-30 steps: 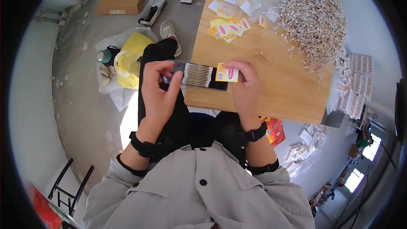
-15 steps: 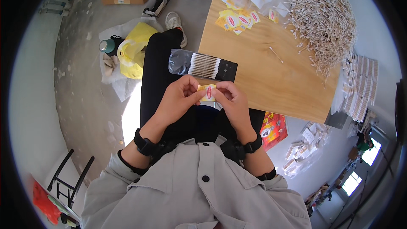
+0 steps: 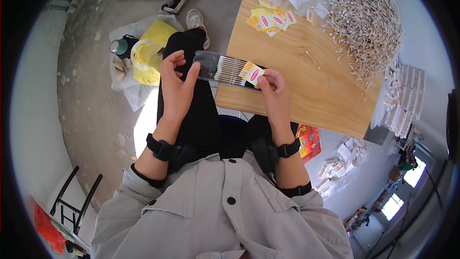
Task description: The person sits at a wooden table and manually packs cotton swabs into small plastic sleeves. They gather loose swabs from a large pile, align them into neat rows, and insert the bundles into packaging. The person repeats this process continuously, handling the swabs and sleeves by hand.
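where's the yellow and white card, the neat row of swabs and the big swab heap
yellow and white card (image 3: 252, 73): head view, middle of its printed face
neat row of swabs (image 3: 229, 70): head view, middle of the sticks
big swab heap (image 3: 366, 26): head view, middle of the pile

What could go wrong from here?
The packet of cotton swabs juts past the edge of the wooden table, so it might slip off.

The card, pinched in the right hand, overlaps the swabs in view and could nudge them crooked.

The loose heap might shed pieces if bumped; one stray swab lies apart.
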The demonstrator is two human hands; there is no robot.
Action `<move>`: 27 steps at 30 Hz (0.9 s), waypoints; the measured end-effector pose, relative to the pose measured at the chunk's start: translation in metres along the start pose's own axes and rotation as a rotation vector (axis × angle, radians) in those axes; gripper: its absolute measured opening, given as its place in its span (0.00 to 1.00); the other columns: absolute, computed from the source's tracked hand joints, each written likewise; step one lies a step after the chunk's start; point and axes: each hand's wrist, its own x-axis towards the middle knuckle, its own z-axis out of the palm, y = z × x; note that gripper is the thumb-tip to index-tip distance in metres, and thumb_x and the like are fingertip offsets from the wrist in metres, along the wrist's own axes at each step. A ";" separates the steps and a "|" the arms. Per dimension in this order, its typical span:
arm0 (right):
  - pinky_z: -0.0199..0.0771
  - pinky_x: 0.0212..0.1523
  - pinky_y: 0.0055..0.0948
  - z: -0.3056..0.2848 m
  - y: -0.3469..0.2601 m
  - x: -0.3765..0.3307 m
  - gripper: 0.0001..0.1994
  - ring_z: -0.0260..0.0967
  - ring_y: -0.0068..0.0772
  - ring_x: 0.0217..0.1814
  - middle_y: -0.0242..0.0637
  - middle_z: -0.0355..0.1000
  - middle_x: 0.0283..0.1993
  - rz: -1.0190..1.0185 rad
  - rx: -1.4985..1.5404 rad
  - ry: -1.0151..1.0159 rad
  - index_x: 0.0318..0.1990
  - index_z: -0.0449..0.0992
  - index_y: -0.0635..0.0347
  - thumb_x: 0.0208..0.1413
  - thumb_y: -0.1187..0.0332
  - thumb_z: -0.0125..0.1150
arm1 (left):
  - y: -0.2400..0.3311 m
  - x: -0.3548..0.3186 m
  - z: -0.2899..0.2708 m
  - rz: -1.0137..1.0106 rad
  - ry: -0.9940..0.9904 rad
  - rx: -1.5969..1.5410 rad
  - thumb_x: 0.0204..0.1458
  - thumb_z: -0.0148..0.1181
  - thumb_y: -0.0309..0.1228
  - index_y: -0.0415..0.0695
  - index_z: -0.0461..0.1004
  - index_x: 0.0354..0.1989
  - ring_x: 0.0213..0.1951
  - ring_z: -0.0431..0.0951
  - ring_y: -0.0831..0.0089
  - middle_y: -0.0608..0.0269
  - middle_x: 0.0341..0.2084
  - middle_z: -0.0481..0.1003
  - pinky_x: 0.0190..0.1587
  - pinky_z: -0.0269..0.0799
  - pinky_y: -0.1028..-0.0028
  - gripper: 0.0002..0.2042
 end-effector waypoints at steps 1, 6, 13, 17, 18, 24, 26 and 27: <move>0.75 0.38 0.23 0.003 -0.003 0.001 0.12 0.76 0.26 0.35 0.41 0.77 0.37 0.035 0.011 0.047 0.48 0.72 0.68 0.58 0.74 0.61 | -0.006 0.002 0.005 -0.102 -0.039 -0.124 0.56 0.64 0.28 0.37 0.68 0.53 0.40 0.74 0.80 0.61 0.41 0.74 0.37 0.68 0.80 0.19; 0.76 0.38 0.23 0.013 0.002 0.001 0.13 0.76 0.26 0.34 0.43 0.77 0.37 -0.050 -0.052 0.106 0.48 0.71 0.68 0.57 0.75 0.62 | -0.010 0.012 0.011 -0.455 -0.205 -0.456 0.56 0.64 0.30 0.32 0.67 0.54 0.38 0.76 0.79 0.59 0.39 0.77 0.41 0.72 0.80 0.21; 0.74 0.35 0.25 0.016 0.007 0.002 0.15 0.75 0.26 0.32 0.41 0.78 0.34 -0.014 -0.050 0.007 0.48 0.71 0.66 0.54 0.74 0.64 | -0.012 0.023 0.009 -0.518 -0.404 -0.482 0.56 0.63 0.25 0.32 0.72 0.48 0.37 0.77 0.82 0.63 0.35 0.79 0.41 0.72 0.81 0.14; 0.74 0.35 0.26 0.019 0.007 0.009 0.17 0.75 0.28 0.31 0.40 0.79 0.34 -0.034 -0.153 -0.011 0.48 0.71 0.65 0.53 0.71 0.66 | -0.016 0.022 0.010 -0.515 -0.414 -0.476 0.56 0.63 0.24 0.33 0.74 0.47 0.36 0.77 0.83 0.64 0.35 0.79 0.41 0.72 0.82 0.12; 0.74 0.35 0.27 0.020 0.009 0.011 0.17 0.75 0.29 0.31 0.40 0.79 0.34 -0.048 -0.177 -0.007 0.48 0.71 0.65 0.52 0.71 0.66 | -0.017 0.022 0.010 -0.513 -0.410 -0.481 0.56 0.63 0.24 0.33 0.74 0.46 0.36 0.77 0.83 0.65 0.35 0.79 0.41 0.72 0.82 0.12; 0.74 0.35 0.30 0.029 0.009 0.013 0.17 0.75 0.30 0.30 0.39 0.78 0.32 -0.086 -0.298 0.014 0.47 0.71 0.63 0.51 0.69 0.67 | -0.021 0.021 0.013 -0.499 -0.404 -0.538 0.55 0.63 0.24 0.33 0.73 0.47 0.37 0.77 0.82 0.64 0.36 0.78 0.42 0.72 0.82 0.13; 0.73 0.36 0.31 0.031 0.002 0.011 0.18 0.75 0.30 0.33 0.38 0.77 0.34 -0.117 -0.393 0.009 0.47 0.71 0.62 0.51 0.69 0.68 | -0.020 0.021 0.013 -0.498 -0.405 -0.543 0.57 0.63 0.28 0.36 0.72 0.48 0.36 0.77 0.84 0.66 0.36 0.78 0.41 0.71 0.82 0.13; 0.73 0.37 0.31 0.031 -0.005 0.010 0.18 0.75 0.30 0.36 0.38 0.76 0.36 -0.130 -0.466 0.002 0.48 0.71 0.62 0.50 0.68 0.68 | -0.019 0.022 0.013 -0.496 -0.407 -0.544 0.58 0.63 0.30 0.37 0.72 0.49 0.36 0.77 0.85 0.67 0.36 0.78 0.40 0.71 0.83 0.14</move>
